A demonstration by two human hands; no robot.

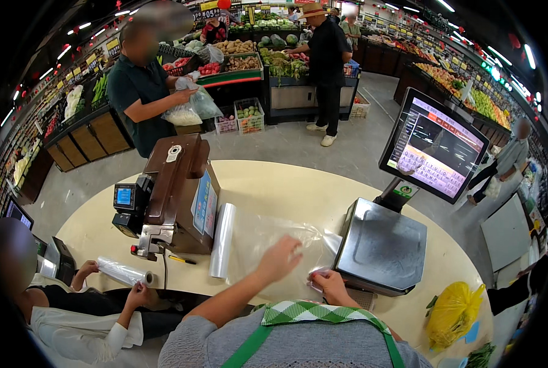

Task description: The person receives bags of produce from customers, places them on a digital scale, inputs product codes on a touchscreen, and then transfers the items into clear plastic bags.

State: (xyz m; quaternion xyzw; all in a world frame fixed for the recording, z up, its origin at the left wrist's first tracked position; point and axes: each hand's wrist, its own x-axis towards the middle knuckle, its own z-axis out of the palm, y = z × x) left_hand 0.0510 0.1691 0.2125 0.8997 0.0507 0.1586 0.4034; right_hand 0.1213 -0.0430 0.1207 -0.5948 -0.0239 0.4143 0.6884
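A roll of clear plastic bags (223, 239) lies on the cream counter (274, 175). From it a sheet of clear plastic film (255, 230) spreads rightward to the weighing scale (381, 245). My left hand (280, 259) is over the film, fingers apart and nothing in them; whether it touches the film I cannot tell. By the scale's near left corner, my right hand (329, 285) pinches the film's near edge between thumb and fingers. The scale's metal plate carries nothing. A tilted touch screen (434, 144) stands behind it.
Left of the roll stands a brown bag-sealing machine (176, 190), with a yellow-black pen (182, 259) nearby. A yellow plastic bag (453, 314) sits at right. A person at left holds another film roll (125, 272). Across the counter, a person (140, 92) holds filled bags.
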